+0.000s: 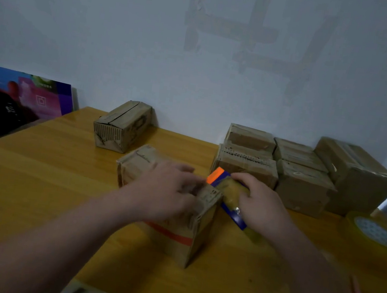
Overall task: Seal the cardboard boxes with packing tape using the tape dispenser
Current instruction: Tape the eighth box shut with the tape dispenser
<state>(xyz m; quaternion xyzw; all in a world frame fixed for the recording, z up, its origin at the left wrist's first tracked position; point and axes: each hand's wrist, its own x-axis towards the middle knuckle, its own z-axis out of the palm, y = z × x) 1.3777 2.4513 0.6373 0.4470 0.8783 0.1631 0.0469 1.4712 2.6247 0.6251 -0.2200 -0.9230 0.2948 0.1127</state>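
A worn cardboard box [175, 237] with an orange stripe on its near face stands in the middle of the wooden table [35, 182]. My left hand [169, 190] lies across the box's top, fingers pointing right, blurred. My right hand [259, 201] grips a blue tape dispenser [228, 192] with an orange front end and a roll of brownish tape, held at the box's upper right edge. The dispenser's orange tip sits just beyond my left fingertips.
Another box [122, 126] with a split top stands at the back left by the wall. Several taped boxes [302, 173] are stacked at the back right. A spare tape roll [373, 234] lies at the right edge. A colourful board [21, 96] leans at the left.
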